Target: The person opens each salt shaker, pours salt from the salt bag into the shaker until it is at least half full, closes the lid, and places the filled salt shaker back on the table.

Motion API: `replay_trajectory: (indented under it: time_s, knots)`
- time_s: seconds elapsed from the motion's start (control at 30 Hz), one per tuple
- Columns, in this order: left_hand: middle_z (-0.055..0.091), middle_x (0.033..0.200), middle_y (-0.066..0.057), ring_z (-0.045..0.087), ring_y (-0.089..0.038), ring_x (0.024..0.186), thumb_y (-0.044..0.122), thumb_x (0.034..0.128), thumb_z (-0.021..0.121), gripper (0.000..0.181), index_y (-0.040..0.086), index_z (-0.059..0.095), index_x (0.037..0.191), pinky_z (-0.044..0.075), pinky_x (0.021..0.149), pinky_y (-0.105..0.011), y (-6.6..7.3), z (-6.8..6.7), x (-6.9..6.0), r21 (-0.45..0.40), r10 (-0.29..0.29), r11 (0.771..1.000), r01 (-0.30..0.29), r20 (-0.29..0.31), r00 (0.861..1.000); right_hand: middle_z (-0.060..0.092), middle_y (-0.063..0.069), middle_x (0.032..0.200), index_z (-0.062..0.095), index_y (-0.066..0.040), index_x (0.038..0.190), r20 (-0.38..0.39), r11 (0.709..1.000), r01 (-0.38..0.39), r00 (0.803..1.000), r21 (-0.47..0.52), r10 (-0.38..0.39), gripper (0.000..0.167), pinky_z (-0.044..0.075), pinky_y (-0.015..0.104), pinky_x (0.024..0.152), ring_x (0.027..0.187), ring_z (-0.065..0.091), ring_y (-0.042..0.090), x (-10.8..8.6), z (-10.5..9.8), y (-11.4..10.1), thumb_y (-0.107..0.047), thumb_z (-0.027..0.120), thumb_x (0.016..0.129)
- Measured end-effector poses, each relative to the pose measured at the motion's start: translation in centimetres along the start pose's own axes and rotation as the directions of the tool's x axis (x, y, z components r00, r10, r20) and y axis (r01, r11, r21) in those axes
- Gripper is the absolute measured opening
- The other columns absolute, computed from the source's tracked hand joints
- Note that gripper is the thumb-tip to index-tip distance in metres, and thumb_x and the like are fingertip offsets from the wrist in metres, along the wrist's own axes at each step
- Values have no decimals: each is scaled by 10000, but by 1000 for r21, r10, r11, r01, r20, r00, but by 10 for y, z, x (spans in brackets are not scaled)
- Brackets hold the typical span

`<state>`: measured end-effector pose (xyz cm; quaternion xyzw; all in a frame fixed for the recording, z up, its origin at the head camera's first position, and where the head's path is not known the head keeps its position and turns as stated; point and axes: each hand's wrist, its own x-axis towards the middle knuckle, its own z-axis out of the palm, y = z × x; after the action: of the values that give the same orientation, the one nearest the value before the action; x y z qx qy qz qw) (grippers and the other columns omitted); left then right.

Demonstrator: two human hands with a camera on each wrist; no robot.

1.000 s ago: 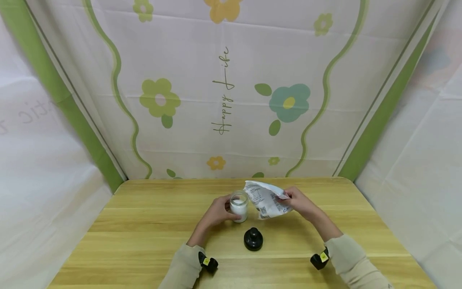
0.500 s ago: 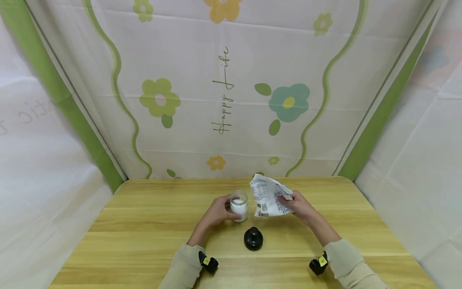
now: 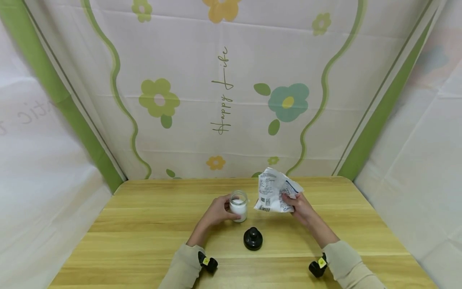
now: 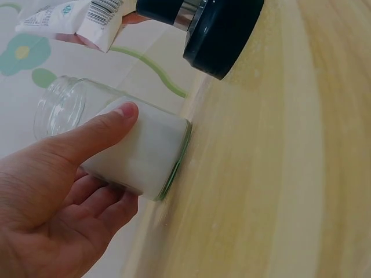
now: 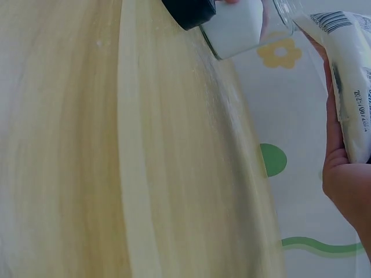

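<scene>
A glass jar (image 3: 238,208) with white contents stands uncapped on the table, and my left hand (image 3: 218,211) grips its side. In the left wrist view the thumb lies along the jar (image 4: 145,139), its fingers curled round the far side. My right hand (image 3: 301,207) holds a crumpled white printed packet (image 3: 271,192) upright above the table, right of the jar and apart from it. In the right wrist view the packet (image 5: 351,81) rests against the palm and fingers. A black lid with a knob (image 3: 253,239) lies on the table in front of the jar.
The wooden table (image 3: 151,224) reaches back to a white cloth wall (image 3: 195,132) with printed flowers. More white cloth hangs at both sides. A small black device with a yellow tag sits at each wrist.
The packet has swung from tilted beside the jar's mouth to a more upright pose, farther right and away from the jar. The left hand and jar have stayed in place.
</scene>
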<state>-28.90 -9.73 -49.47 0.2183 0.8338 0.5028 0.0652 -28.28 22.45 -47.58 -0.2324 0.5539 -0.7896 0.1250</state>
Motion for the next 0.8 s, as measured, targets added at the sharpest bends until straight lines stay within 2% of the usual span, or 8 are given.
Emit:
replay_trajectory:
  time_s: [0.23, 0.53, 0.8]
  knots:
    - [667, 1261, -139, 659, -272, 1147, 173, 769, 873, 646, 31, 586, 1330, 536, 995, -401, -1, 0, 0, -4, -5, 1000, 5, 1, 1000, 659, -84, 1123, 587, -248, 1223, -16, 1000, -1, 1000, -21, 1, 323, 571, 240, 835, 1005, 660, 76, -2, -4, -2, -21, 447, 1041]
    - [667, 1264, -129, 651, -274, 1162, 194, 768, 875, 650, 44, 588, 1332, 525, 1012, -416, 0, -1, -1, -5, -11, 1000, 11, 0, 1000, 684, -96, 1120, 619, -277, 1225, -26, 995, 13, 1000, -98, -15, 413, 573, 240, 825, 994, 665, 68, -9, -13, -1, 38, 465, 1006]
    - [663, 1263, -140, 651, -284, 1158, 193, 771, 873, 636, 44, 590, 1320, 532, 999, -425, -1, 0, 0, 8, -2, 1000, 1, 1, 1000, 727, -96, 1070, 682, -281, 1143, -8, 980, 19, 1000, -198, -21, 438, 587, 245, 786, 942, 692, 72, -13, -26, -1, 63, 456, 995]
